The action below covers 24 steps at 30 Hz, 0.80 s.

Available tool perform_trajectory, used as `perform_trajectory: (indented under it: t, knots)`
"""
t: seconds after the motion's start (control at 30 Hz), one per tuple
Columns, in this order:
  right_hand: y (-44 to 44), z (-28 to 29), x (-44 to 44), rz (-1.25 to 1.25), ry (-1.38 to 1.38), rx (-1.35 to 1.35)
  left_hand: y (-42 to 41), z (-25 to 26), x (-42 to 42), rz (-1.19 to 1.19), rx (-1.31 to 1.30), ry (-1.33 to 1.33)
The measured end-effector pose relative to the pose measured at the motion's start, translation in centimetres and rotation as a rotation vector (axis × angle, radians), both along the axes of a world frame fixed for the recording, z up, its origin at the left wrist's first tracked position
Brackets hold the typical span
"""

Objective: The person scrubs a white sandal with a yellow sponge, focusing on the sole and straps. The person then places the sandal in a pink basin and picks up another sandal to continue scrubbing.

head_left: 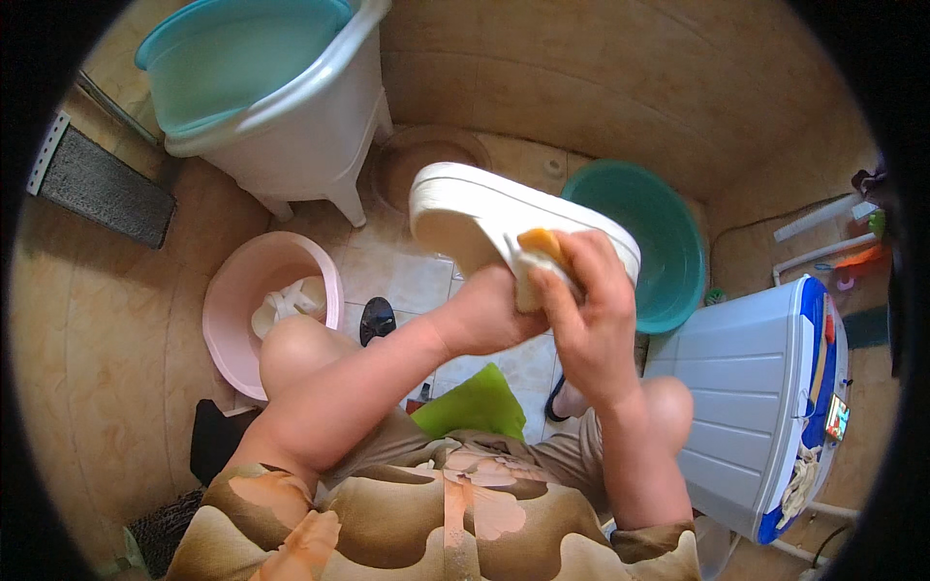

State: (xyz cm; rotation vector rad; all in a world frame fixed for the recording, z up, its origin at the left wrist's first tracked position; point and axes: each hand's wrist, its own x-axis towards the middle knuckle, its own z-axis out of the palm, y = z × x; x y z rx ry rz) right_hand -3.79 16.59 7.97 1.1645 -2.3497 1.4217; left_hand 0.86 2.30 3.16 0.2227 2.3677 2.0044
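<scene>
A white thick-soled shoe (pixel 523 207) is held up in front of me, its sole edge turned away from my body. My left hand (pixel 494 301) grips it at the opening, and the left fingers are mostly hidden by the shoe and by the other hand. In my right hand (pixel 592 305) is a small yellow-and-white sponge-like pad (pixel 543 247), pinched between thumb and fingers and pressed against the shoe's upper. The pad's exact kind is unclear because it is blurred and partly covered.
A pink tub (pixel 218 327) at left holds a white shoe (pixel 290 305). A green basin (pixel 668 240) stands at right, beside a white-and-blue washing machine (pixel 726 392). Back left, a white stand (pixel 290 163) carries a turquoise basin (pixel 240 65). Green cloth (pixel 476 407) hangs between my knees.
</scene>
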Motion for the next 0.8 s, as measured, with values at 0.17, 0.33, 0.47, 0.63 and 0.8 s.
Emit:
perform_trajectory:
  t: [0.17,0.33,0.47,0.63,0.8]
  knots:
    - [-2.3,0.0,-2.1,0.028,0.159,0.055,0.6,-2.1,-0.8,0.02,-0.054,0.23]
    - [0.9,-0.3,1.9,0.048,0.285,0.169,-1.3,-2.2,-0.5,-0.001,-0.138,0.038]
    - [0.5,0.0,0.9,0.09,0.227,0.073,-0.7,-3.2,-0.5,0.068,-0.066,0.187]
    - [-0.5,1.0,-0.7,0.11,0.148,0.062,-1.1,-2.6,-1.4,0.062,-0.198,0.296]
    - [-2.1,0.1,-3.6,0.167,-0.008,0.089,1.2,-1.7,0.1,0.158,-0.034,0.402]
